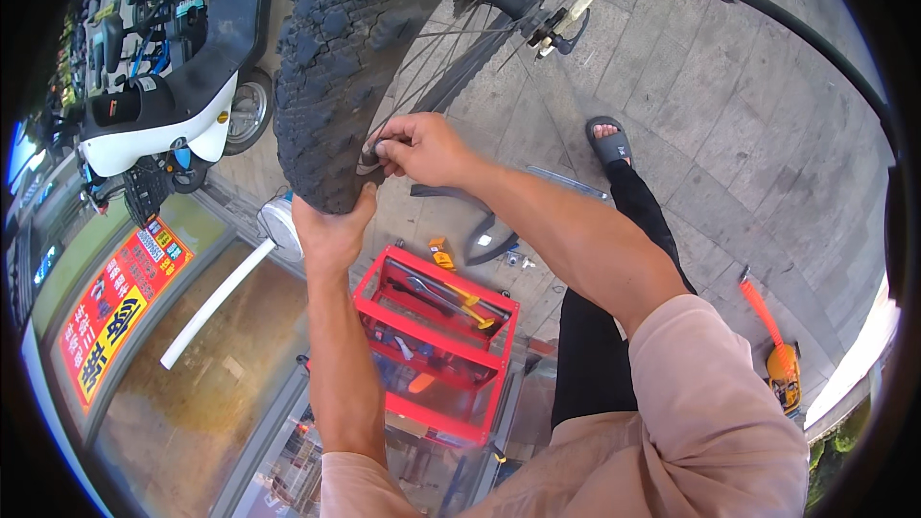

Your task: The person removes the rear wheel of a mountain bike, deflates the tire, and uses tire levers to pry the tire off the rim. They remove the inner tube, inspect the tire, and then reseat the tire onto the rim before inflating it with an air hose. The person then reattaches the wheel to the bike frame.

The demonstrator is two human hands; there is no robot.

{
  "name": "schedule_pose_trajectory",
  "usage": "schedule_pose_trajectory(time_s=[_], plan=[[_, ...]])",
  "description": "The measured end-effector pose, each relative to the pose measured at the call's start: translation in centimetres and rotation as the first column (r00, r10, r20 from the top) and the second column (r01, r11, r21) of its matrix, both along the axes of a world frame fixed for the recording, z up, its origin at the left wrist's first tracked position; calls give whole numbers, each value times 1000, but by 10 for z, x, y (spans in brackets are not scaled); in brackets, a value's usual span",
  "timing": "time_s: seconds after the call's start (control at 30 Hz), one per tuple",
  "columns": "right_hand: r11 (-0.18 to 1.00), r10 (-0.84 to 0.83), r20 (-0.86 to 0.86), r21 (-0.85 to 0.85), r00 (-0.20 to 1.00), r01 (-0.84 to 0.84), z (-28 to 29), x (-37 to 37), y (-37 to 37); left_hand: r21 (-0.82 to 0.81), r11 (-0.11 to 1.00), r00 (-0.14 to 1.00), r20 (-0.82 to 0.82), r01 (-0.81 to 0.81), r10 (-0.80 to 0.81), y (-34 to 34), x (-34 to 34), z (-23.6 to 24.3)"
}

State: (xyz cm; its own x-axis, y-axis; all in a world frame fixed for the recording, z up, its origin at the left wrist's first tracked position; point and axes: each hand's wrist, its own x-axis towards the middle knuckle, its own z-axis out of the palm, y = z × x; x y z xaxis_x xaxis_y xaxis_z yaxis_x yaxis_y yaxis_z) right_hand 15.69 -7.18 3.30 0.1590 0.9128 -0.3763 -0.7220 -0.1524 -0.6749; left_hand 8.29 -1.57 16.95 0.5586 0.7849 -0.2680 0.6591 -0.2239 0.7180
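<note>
A knobbly black bicycle tyre (336, 58), its tread cracked and dusty, stands at the upper middle on a spoked wheel. My left hand (331, 225) wraps round the bottom of the tyre, thumb on the side nearer the spokes. Just above that thumb, my right hand (427, 149) is closed in a pinch at the tyre's inner edge. A small dark piece shows by its fingertips, too hidden to name. Below the right forearm, a black rubber strip (465, 197), perhaps an inner tube, curves over the paving.
Below my hands stands a red toolbox (507, 364) holding several tools. A small yellow-orange box (441, 253) lies beside it. An orange-strapped tool (782, 360) is on the right, a white scooter (163, 139) at left. My sandalled foot (609, 139) rests on the paving.
</note>
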Motion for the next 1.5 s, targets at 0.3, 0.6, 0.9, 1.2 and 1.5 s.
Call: schedule_pose_trajectory(time_s=[0.3,0.6,0.9,1.2,1.5], plan=[[993,115,94,14,989,-117,-5,11,4,6,999,999,18,-35,35,3,-11,-8],[992,129,125,-4,984,-129,6,20,1,-28,999,1000,26,-14,15,1,-9,-2],[994,107,139,-21,984,-105,6,20,1,-16,1000,999,29,19,-19,3,-5,-2],[935,-236,716,352,657,-48,6,31,-3,-60,998,1000,17,-11,12,5,0,4],[957,-129,790,257,599,-133,10,34,-5,-22,1000,1000,11,-18,18,3,-1,5]])
